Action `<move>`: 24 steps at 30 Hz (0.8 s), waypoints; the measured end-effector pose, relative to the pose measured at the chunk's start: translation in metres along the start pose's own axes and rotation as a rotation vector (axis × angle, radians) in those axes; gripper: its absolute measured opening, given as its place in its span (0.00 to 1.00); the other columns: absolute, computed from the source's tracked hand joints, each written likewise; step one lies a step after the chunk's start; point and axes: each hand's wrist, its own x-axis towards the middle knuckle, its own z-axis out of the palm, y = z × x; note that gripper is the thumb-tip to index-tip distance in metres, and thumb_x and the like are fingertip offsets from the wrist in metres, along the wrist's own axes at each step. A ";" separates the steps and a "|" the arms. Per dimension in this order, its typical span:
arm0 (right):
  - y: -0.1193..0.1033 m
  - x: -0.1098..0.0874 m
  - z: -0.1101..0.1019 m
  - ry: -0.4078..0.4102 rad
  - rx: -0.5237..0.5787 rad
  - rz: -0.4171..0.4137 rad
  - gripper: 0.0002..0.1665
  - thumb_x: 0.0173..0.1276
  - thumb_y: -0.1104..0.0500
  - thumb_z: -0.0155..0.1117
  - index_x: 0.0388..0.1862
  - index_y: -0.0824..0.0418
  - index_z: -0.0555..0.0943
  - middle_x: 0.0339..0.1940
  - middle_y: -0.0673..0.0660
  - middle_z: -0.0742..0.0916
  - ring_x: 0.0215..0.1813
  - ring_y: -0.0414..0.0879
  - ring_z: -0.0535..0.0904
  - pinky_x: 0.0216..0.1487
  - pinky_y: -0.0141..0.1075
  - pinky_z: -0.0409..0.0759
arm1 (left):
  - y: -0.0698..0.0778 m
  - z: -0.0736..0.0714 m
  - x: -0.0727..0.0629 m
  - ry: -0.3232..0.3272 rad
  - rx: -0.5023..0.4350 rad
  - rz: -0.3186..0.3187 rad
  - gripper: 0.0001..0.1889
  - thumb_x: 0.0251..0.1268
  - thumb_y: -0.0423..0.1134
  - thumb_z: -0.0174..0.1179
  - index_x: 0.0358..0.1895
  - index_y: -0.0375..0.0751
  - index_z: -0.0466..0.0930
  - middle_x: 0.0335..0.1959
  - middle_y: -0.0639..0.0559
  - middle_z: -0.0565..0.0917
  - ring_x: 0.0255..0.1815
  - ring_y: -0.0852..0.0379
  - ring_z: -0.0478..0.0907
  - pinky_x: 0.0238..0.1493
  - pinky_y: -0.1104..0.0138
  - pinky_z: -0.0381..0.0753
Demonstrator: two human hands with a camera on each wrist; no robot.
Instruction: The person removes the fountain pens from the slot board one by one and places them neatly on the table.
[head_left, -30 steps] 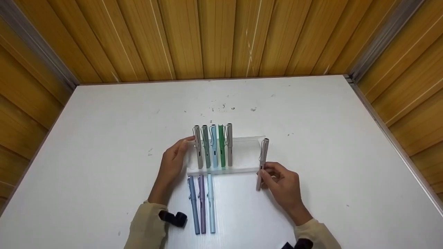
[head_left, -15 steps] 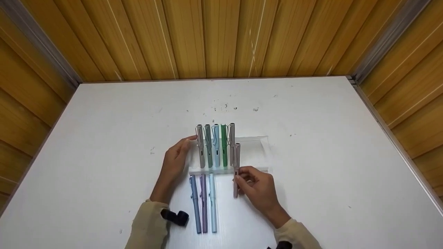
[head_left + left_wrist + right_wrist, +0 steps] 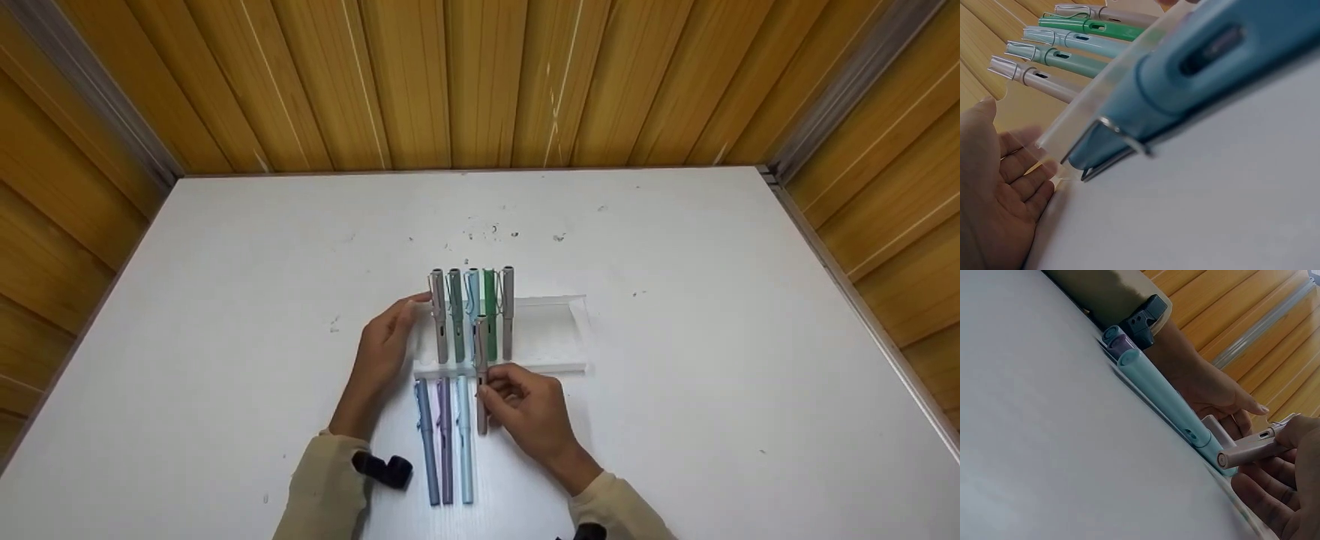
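Observation:
My right hand (image 3: 525, 409) pinches a taupe capped pen (image 3: 481, 345), held upright just in front of a clear pen stand (image 3: 549, 330). My left hand (image 3: 384, 345) grips the stand's left end; in the left wrist view its fingers (image 3: 1026, 183) show partly through the clear plastic. Several pens lean in a row on the stand: a taupe pen (image 3: 439, 319), a grey-green pen (image 3: 456, 322), a light blue pen (image 3: 472, 285), a green pen (image 3: 490, 289) and another taupe pen (image 3: 508, 315). The held pen hides part of the light blue one.
On the white table (image 3: 675, 337) before the stand lie a blue pen (image 3: 427, 442), a purple pen (image 3: 446, 442) and a pale blue pen (image 3: 466, 450), side by side. Wood-patterned panels (image 3: 480, 82) wall the table's back and sides.
My right hand has carried the taupe pen leftward, from the stand's right end to in front of the light blue and green pens. My left hand stays at the stand's left end.

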 end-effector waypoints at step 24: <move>-0.022 -0.037 -0.002 -0.102 0.084 0.257 0.03 0.66 0.64 0.69 0.36 0.63 0.83 0.26 0.52 0.87 0.22 0.38 0.83 0.21 0.34 0.84 | 0.001 0.001 0.000 -0.002 0.004 -0.040 0.26 0.79 0.61 0.41 0.63 0.54 0.80 0.67 0.53 0.78 0.74 0.50 0.68 0.76 0.52 0.62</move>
